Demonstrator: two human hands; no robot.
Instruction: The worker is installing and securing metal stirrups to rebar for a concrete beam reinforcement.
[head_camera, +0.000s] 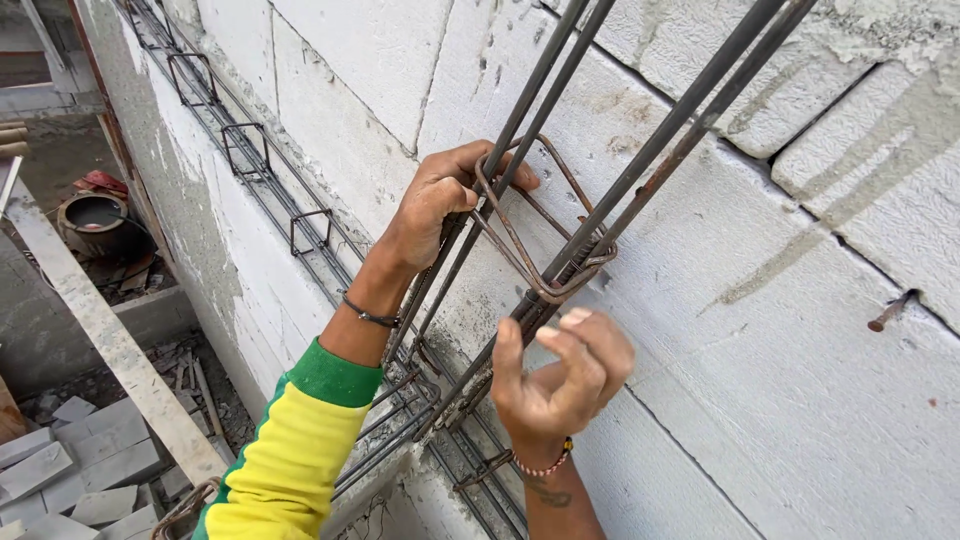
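Several long steel bars (660, 130) run slantwise along a white block wall (780, 400). A rusty rectangular stirrup (503, 228) loops around them. My left hand (440, 200), on the arm in a yellow and green sleeve, grips the stirrup's upper side together with the two left bars. My right hand (560, 375), with a bead bracelet at the wrist, is just below the stirrup's lower corner. Its palm faces me and its fingers are curled, the index fingertip touching the right pair of bars. Whether it holds anything is hidden.
More stirrups (310, 230) sit spaced along the bars farther up the wall. A rusty nail (886, 314) sticks out of the wall at right. Below left are a pale plank (110, 340), a dark pot (95, 222) and several loose blocks (60, 470).
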